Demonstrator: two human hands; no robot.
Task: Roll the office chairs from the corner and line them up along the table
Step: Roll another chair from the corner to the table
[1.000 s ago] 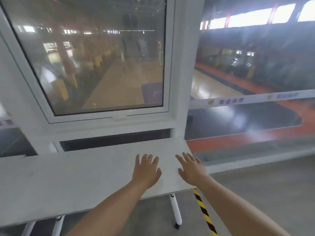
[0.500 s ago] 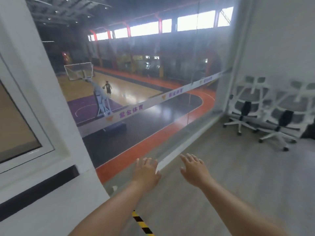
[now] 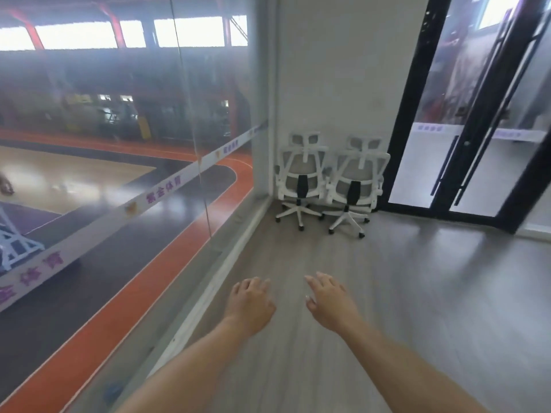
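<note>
Glass wall (image 3: 125,180) on my left. Two office chairs (image 3: 301,174) stand side by side in the far corner, well apart from my left hand (image 3: 252,305) and right hand (image 3: 329,302), fingers loose, empty. Risk, I judge: neighbouring caster bases snagging when rolled.

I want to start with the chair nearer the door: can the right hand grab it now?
Probably not. The right hand is open over floor, far short of that chair; nothing blocks the way, so walking closer should do.
</note>
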